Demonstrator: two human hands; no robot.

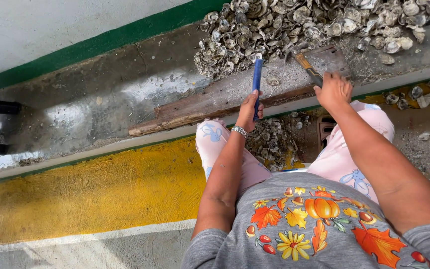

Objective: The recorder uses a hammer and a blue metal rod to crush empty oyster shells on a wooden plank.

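Left hand [249, 110] clenched around a blue-handled tool [257, 79], held upright over a wooden plank [195, 112] | Right hand [332, 90] gripping a wooden-handled hammer [308, 67], fingers wrapped round the handle, its head near a heap of oyster shells [294, 25] on the concrete counter [100, 99] | More shells lie between the person's knees.

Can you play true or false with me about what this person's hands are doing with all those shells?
1. The left hand holds a blue-handled tool. True.
2. The right hand holds a red cup. False: it grips a hammer with a wooden handle.
3. A pile of shells lies on the ledge. True.
4. The left wrist is bare. False: it wears a silver bracelet.
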